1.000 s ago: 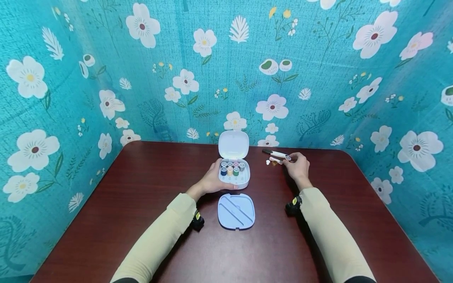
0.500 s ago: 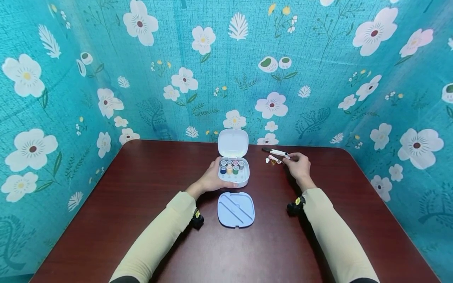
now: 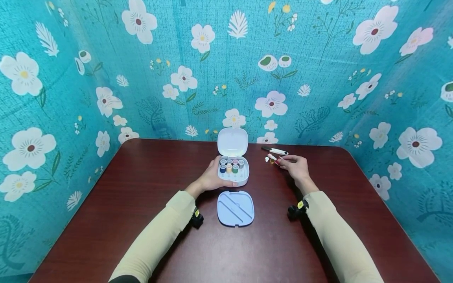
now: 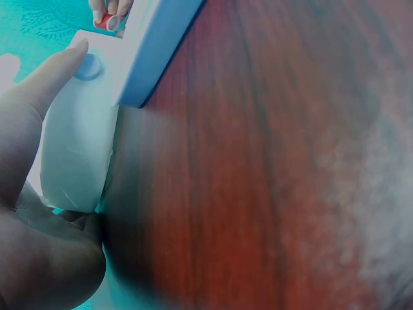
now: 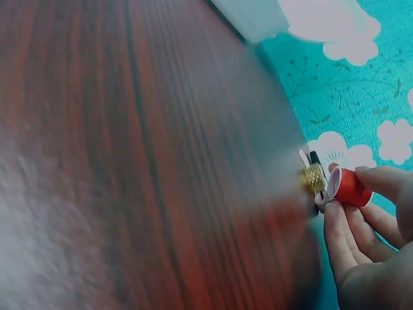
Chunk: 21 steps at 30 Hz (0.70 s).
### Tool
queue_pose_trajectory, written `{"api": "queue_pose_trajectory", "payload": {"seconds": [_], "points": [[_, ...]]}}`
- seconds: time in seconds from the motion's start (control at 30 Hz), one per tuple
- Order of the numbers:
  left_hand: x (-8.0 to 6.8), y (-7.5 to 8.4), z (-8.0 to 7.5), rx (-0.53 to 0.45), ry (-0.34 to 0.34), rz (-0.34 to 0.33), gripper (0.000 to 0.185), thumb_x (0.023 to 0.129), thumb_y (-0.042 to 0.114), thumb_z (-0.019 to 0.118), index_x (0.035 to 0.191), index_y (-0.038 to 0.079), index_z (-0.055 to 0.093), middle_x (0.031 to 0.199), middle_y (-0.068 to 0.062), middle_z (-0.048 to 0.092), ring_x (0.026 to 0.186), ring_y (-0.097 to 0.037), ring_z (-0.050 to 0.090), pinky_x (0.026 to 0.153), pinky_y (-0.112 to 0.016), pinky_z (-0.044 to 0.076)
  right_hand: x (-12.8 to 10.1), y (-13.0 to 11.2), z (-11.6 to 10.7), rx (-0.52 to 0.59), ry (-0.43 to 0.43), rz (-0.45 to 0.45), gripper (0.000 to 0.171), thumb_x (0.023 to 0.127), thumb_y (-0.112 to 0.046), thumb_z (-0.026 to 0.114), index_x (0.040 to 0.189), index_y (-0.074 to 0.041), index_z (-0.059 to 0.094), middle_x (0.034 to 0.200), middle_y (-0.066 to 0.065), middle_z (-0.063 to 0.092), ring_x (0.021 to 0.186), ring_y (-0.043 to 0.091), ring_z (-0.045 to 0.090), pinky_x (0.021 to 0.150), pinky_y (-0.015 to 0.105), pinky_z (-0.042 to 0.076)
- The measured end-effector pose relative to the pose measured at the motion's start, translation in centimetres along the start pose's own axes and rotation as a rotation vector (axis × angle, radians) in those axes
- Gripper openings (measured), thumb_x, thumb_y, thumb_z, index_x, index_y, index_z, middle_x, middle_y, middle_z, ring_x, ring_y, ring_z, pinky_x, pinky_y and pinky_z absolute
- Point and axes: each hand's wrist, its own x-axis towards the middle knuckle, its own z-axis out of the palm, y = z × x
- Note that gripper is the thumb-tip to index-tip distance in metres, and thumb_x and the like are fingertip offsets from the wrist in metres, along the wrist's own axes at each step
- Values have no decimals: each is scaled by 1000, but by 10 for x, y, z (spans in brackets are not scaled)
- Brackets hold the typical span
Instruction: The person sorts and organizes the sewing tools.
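My left hand [image 3: 211, 177] grips the left side of a small white sewing box [image 3: 244, 180], its thumb along the front wall. The box's lid [image 3: 232, 142] stands up at the back. Inside sit two rows of thread spools [image 3: 229, 169], among them navy, cream, green and grey ones. Over at the right, my right hand [image 3: 296, 167] pinches a red thread spool [image 5: 355, 188] between thumb and fingers, its white end facing outward. Beside that spool, in the right wrist view, is a gold thread spool [image 5: 314, 177].
A pale blue grooved tray [image 3: 236, 222] lies in front of the box. Behind the right hand lies a slim black-and-white tool [image 3: 276, 150], with small white pieces [image 3: 267, 159] close by. A flowered teal cloth [image 3: 159, 98] hangs along the table's back edge.
My right hand has shifted slightly left, away from the black-and-white tool, and the red spool now shows in its fingers. My left hand keeps its grip on the box.
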Motion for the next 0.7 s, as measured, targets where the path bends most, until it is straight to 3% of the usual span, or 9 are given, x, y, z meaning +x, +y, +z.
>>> {"api": "queue_pose_trajectory", "payload": {"seconds": [0.33,0.7], "points": [[-1,0,-1,-9,1,10,118,66,44,96,156,12,26,139,-11,44,123,-26,47,107,-46,40,-12,-7,12,-58,-107,-27,37,98,-15,71,123,11,64,117,28,68,92,26,75,87,37,58],[0,-1,-1,-31,-2,7,121,66,43,96,158,13,24,141,-10,42,124,-25,46,107,-46,41,-18,-16,28,-102,-147,-61,37,94,-17,76,124,4,69,127,21,65,90,18,71,89,33,57]]}}
